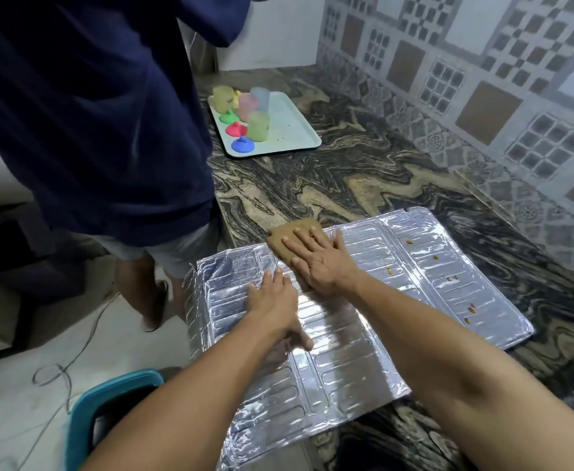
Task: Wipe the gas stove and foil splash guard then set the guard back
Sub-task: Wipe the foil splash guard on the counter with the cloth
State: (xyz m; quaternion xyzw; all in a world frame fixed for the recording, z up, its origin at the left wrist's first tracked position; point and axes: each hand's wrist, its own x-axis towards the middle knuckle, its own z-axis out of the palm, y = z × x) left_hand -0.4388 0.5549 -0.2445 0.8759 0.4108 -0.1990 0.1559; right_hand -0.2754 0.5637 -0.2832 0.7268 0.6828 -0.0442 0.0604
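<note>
Marbled table carries the guard flat, my left grip open bracing it, my right grip open pressing the cloth; crumbs lie rightward, nearer my right

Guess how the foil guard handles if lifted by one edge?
Foil guard is probably floppy: thin embossed sheet with fold creases, so it would likely bend there. Likely light and slippery; left hand presses it flat while right hand presses the cloth.
</note>
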